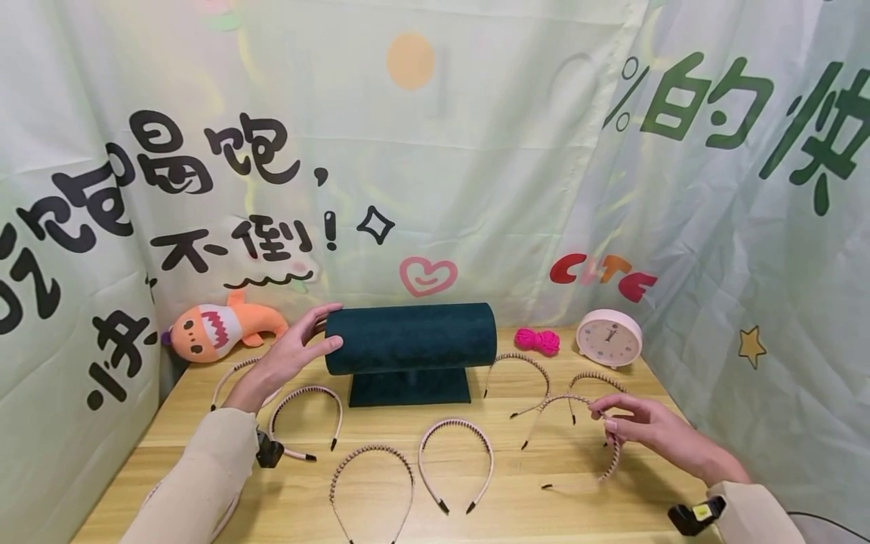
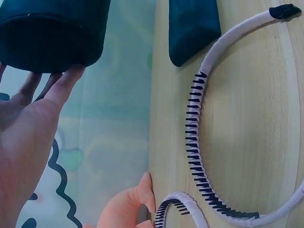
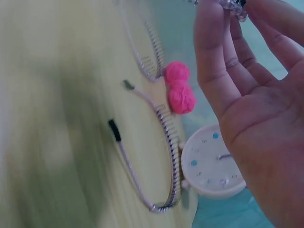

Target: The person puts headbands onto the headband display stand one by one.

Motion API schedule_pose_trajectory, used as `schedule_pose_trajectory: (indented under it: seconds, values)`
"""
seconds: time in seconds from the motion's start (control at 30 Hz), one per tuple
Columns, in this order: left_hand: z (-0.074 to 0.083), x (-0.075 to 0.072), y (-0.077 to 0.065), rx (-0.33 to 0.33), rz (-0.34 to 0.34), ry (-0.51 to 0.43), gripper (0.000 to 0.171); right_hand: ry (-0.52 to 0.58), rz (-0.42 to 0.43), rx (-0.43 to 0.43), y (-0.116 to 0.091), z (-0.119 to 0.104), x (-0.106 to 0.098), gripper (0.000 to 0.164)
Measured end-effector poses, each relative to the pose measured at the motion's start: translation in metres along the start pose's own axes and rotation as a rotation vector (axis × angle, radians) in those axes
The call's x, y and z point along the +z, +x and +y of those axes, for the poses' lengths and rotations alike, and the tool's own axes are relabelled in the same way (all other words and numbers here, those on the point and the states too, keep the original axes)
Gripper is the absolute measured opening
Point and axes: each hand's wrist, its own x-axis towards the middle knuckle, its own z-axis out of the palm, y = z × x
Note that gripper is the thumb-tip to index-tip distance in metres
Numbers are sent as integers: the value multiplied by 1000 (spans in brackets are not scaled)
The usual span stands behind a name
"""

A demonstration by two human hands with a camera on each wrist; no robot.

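In the head view my left hand touches the left end of a dark green velvet headband display stand, a horizontal roll on a flat base. Its thumb and extended fingers lie against the roll's end rim, as the left wrist view also shows. Over the table's right side, my right hand pinches a thin beaded headband between thumb and fingers. Only a small glittery part of this headband shows at the top of the right wrist view. Another beaded headband lies just behind that hand.
Several headbands lie on the wooden table, among them a pink toothed one in front and another beside my left forearm. Along the back are an orange plush toy, a pink yarn bundle and a round clock. Printed curtains hang behind.
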Motion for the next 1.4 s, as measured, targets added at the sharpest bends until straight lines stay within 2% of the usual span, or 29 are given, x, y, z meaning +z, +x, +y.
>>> schedule_pose_trajectory:
  seconds: [0.3,0.53,0.77,0.97,1.4]
  values:
    - [-1,0,0,2,-2,-14,68,47,13,-105,12,-22,9,38]
    - [-3,0,-1,7,-3,-12,68,32,90,-167,26,-38,15,37]
    - [-3,-1,-2,1,0,-14,68,98,163,-211,48,-53,18,38]
    - [-3,0,-1,-3,-1,-19,69,136,219,-198,67,-63,17,37]
    - [-4,-1,0,-1,-2,-28,68,28,286,-87,104,-88,22,45]
